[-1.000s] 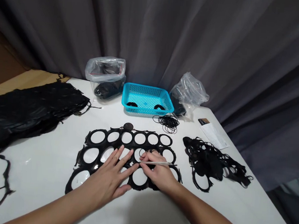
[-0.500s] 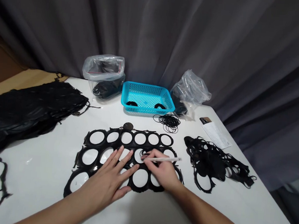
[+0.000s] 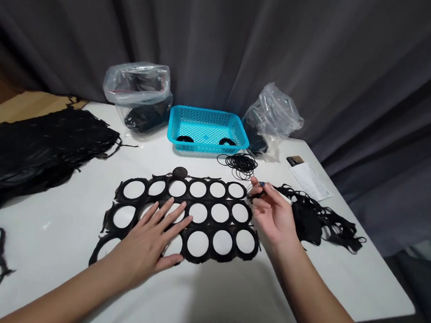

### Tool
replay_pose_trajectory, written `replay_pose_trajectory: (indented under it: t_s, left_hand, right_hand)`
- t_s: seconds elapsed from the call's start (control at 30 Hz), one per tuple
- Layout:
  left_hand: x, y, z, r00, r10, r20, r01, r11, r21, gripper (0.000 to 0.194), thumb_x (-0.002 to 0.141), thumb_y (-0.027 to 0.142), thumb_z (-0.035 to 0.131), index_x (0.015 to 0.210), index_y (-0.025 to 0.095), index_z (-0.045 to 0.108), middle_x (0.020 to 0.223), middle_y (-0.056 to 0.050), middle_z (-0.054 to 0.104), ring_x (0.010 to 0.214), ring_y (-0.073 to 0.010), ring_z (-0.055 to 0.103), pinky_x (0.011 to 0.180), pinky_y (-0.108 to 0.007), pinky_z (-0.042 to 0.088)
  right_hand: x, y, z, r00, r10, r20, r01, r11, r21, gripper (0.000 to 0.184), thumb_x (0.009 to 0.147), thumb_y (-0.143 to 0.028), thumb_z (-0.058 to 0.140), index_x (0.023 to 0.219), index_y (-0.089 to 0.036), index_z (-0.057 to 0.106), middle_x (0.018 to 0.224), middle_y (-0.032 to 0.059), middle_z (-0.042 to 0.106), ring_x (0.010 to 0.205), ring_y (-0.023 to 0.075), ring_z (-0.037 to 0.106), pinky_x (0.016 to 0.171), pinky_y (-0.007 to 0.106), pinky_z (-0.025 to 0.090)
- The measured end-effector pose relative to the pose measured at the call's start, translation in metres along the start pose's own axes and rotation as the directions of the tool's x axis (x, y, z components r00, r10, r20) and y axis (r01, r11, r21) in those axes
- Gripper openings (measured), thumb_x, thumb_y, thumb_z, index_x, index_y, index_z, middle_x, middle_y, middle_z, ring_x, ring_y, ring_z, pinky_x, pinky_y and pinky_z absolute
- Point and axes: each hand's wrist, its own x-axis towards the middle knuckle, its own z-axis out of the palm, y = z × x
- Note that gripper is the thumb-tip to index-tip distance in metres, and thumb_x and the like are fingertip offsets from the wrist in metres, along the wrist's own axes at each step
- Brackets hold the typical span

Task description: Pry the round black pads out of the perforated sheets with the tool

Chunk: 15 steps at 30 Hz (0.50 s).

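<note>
From the head camera I see the left hand (image 3: 147, 246) laid palm-down, fingers spread wide, over the left-centre of a perforated black sheet (image 3: 210, 228) lying on the white table (image 3: 150, 301); the spread probably keeps those rows of round holes flat and stops the sheet from sliding. The right hand (image 3: 274, 219) is just beyond the sheet's right edge, thumb and fingers drawn narrow around a small blue-ended item (image 3: 262, 184), with dark thin loops by the fingertips; whether they are gripped or merely hooked, I can't tell. That wrist partly hides the tangled black offcuts (image 3: 308, 222), which seem heaped aside to leave the working spot free. Past the sheet's top edge lie a black disc (image 3: 180, 172) and a loose pile of thin black rings (image 3: 241, 165), within easy reach, I'd judge. Farther back, a blue basket (image 3: 207, 147) holds two small dark bundles (image 3: 227, 142), flanked by a clear bag on the left (image 3: 136, 97) and another on the right (image 3: 276, 109), likely placed so for storing. Half a second ago the right hand was over the middle of the sheet with a pale stick; now it is off to the right, baring those holes, while the left hand has stayed put.
</note>
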Motion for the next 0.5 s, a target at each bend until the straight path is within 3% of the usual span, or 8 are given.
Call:
replay_pose_trajectory:
  t_s: [0.3, 0.4, 0.5]
  left_hand:
    - [0.004, -0.005, -0.015, 0.998, 0.035, 0.061, -0.031, 0.997, -0.075, 0.083, 0.095, 0.067, 0.051, 0.16, 0.027, 0.02, 0.164, -0.01, 0.024, 0.15, -0.0402, 0.02, 0.114, -0.064, 0.025]
    - [0.001, -0.012, -0.031, 0.997, 0.001, 0.077, 0.014, 0.98, -0.198, 0.07, 0.102, 0.057, 0.046, 0.16, 0.027, 0.022, 0.164, -0.008, 0.028, 0.148, -0.032, 0.03, 0.115, -0.052, 0.035]
    - [-0.013, -0.024, -0.043, 0.99, -0.13, 0.057, 0.141, 0.954, -0.264, 0.049, 0.107, 0.046, 0.039, 0.153, 0.029, 0.038, 0.161, -0.003, 0.035, 0.143, -0.0237, 0.042, 0.111, -0.04, 0.043]
  right_hand:
    - [-0.015, -0.003, 0.007, 0.985, -0.028, 0.171, 0.017, 0.998, 0.068, 0.021, 0.078, -0.006, 0.067, 0.069, -0.019, 0.053, 0.126, 0.0112, 0.064, 0.074, 0.0074, 0.056, 0.045, 0.009, 0.05]
    - [-0.019, -0.001, 0.008, 0.977, -0.026, 0.214, 0.013, 0.998, 0.063, 0.02, 0.077, -0.007, 0.068, 0.071, -0.02, 0.054, 0.127, 0.01, 0.063, 0.068, 0.0073, 0.051, 0.045, 0.011, 0.05]
    - [-0.02, 0.008, 0.006, 0.972, 0.034, 0.231, -0.039, 0.999, 0.017, 0.019, 0.074, -0.008, 0.071, 0.073, -0.021, 0.056, 0.112, 0.0068, 0.067, 0.064, 0.0081, 0.048, 0.05, 0.016, 0.05]
